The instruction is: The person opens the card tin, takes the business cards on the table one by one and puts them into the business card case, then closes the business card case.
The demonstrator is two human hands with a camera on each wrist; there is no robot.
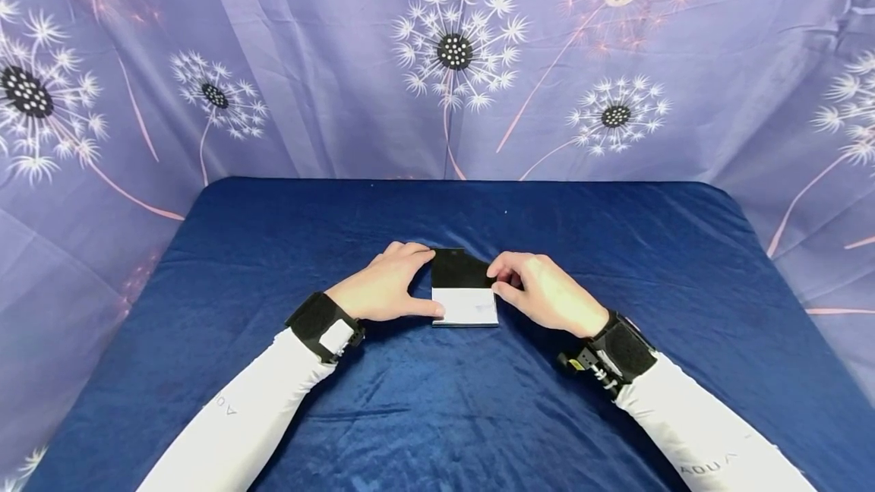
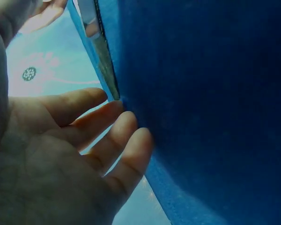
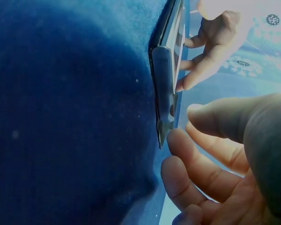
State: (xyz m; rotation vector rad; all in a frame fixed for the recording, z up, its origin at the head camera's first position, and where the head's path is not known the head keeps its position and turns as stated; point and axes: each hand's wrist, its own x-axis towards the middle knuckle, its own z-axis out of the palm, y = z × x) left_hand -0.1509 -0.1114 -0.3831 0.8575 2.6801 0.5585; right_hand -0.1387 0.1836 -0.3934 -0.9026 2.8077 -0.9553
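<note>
A small flat case (image 1: 461, 272) lies on the blue cloth, black on its far part with a white panel (image 1: 465, 306) on its near part. In the right wrist view the case (image 3: 163, 70) appears edge-on, thin with a shiny side. My left hand (image 1: 386, 283) rests at its left side, thumb on the white panel's edge and fingertips at the far left corner. Nearly straight, its fingers lie spread in the left wrist view. At the right edge is my right hand (image 1: 547, 291), fingers loosely bent, with a gap between thumb and forefinger beside the case's corner.
Blue cloth (image 1: 437, 401) covers the table, slightly wrinkled at the front. A purple curtain (image 1: 328, 59) with dandelion prints hangs behind it and at both sides. Both forearms wear white sleeves (image 1: 239, 416) and black wrist straps (image 1: 622, 351).
</note>
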